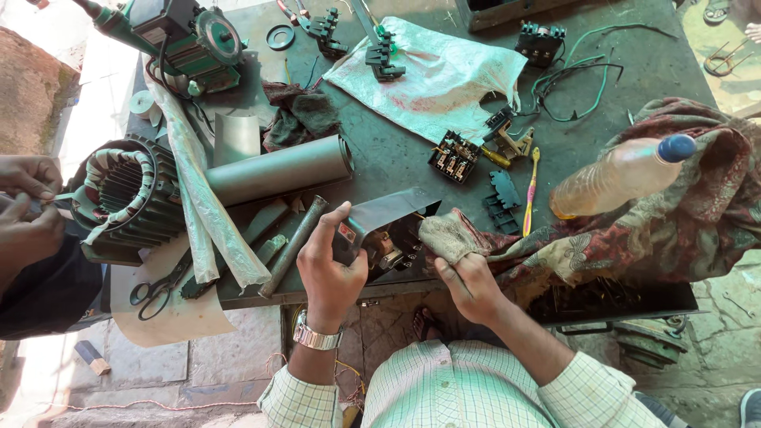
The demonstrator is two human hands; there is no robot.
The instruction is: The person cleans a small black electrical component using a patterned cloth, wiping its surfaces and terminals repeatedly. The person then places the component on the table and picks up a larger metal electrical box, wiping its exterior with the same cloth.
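Small dark switch block [366,238] with a red label, topped by a curved grey sheet strip [388,210]; just below and right of the grey rolled tube [279,169] on the workbench [412,154]. Left hand [329,265] upright, wristwatch showing, fingers clamped round the block. Right hand [468,277] closed on a grimy rag [448,236], pressed at the block's right side. Block's lower face hidden behind fingers; contact point hard to make out. Left of the tube, another person's hands [28,210] at a motor stator [127,198], cut off by the edge.
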